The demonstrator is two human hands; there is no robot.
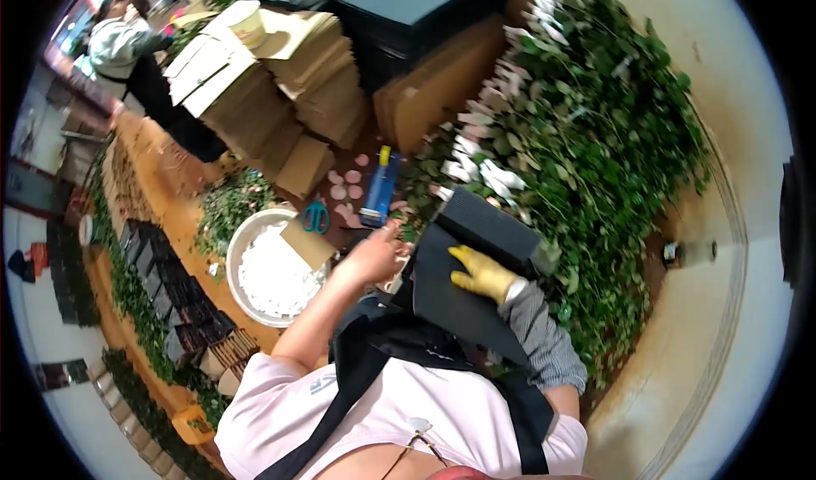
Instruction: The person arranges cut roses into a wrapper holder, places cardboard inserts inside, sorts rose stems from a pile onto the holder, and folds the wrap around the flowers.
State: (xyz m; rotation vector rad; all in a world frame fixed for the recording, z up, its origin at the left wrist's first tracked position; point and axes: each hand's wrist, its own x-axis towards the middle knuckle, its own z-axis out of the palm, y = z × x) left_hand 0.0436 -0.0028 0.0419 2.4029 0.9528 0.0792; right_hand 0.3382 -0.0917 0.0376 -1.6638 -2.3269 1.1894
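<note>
I see a white basin (246, 240) filled with pale petals on the brown floor, with a piece of cardboard (308, 244) lying across its rim. Just beside that lie teal-handled scissors (315, 217), and next to them a blue tool with a yellow tip (380, 188) among a few loose pink petals (344, 184). Behind these I make out stacks of flattened cardboard boxes (280, 81) and dark crates (416, 13). A great heap of green-leaved stems with wrapped pale buds (586, 140) fills the right side. Far off at upper left another person (127, 51) stands by the boxes.
</note>
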